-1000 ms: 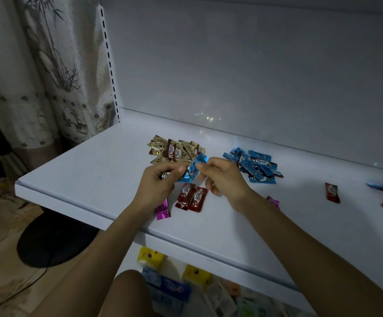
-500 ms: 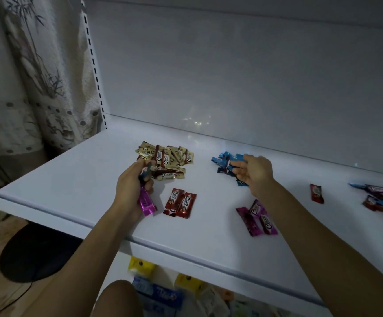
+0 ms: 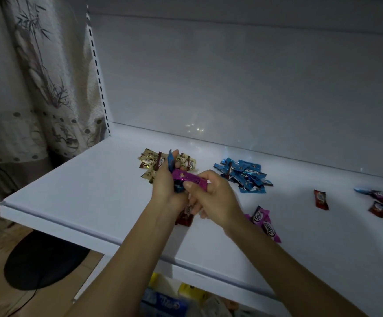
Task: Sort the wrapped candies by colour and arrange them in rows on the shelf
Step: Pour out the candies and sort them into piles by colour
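Right hand back for the magenta candy
Off the blue pile, it pinches the candy above the shelf; the left hand grips it too, with a blue candy. Likely next: the magenta pair.

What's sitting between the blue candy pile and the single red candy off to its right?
Nothing. In the head view the shelf is bare between the blue pile and the red candy.
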A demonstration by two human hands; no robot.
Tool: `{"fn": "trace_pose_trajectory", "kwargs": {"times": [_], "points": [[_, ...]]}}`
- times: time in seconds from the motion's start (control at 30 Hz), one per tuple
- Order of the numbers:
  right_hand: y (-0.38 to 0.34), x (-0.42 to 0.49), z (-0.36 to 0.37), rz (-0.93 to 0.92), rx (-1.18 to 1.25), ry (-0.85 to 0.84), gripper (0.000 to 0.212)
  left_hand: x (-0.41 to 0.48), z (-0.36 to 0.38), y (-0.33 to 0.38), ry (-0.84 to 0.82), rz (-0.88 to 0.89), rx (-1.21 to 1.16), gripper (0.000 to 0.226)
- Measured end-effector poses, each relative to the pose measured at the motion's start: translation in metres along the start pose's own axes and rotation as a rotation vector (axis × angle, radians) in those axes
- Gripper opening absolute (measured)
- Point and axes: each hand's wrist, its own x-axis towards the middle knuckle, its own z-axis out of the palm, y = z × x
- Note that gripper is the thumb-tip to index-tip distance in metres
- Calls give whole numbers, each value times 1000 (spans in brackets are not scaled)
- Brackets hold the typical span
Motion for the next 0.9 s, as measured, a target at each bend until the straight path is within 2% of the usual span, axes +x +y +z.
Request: {"fn": "trace_pose_trajectory", "kwargs": {"times": [0.03, 0.1, 0.17, 0.23, 0.33, 0.47, 0.57, 0.63, 0.7, 0.77, 0.83, 0.9], "points": [[2, -4, -8, -31, -17, 31, 10, -2, 2, -7, -11, -32, -12, 20], [8, -15, -26, -57, -98, 104, 26, -4, 5, -23, -47, -104, -10, 21], [14, -28, -49, -14, -213, 192, 43, -8, 7, -40, -55, -165, 50, 23], [22, -42, -75, 37, -306, 252, 52, -13, 8, -56, -56, -197, 140, 29], [29, -62, -113, 185, -338, 185, 53, -23, 9, -78, -138, -158, 296, 43], [31, -73, -142, 466, -377, -33, 50, -34, 10, -97, -304, -70, 538, 29], [33, -68, -146, 475, -667, -64, 51, -36, 6, -100, -357, 14, 714, 30], [34, -65, -148, 413, -941, 5, 58, -38, 3, -99, -367, 60, 744, 28], [33, -62, -149, 328, -1085, 102, 60, -38, -2, -101, -407, 137, 808, 24], [33, -61, -146, 192, -997, 177, 52, -37, -4, -103, -447, 204, 886, 20], [31, -58, -138, 93, -705, 176, 35, -37, -5, -104, -479, 223, 919, 16], [27, -51, -129, 105, -341, 134, 22, -37, -5, -103, -489, 210, 912, 14]]}}
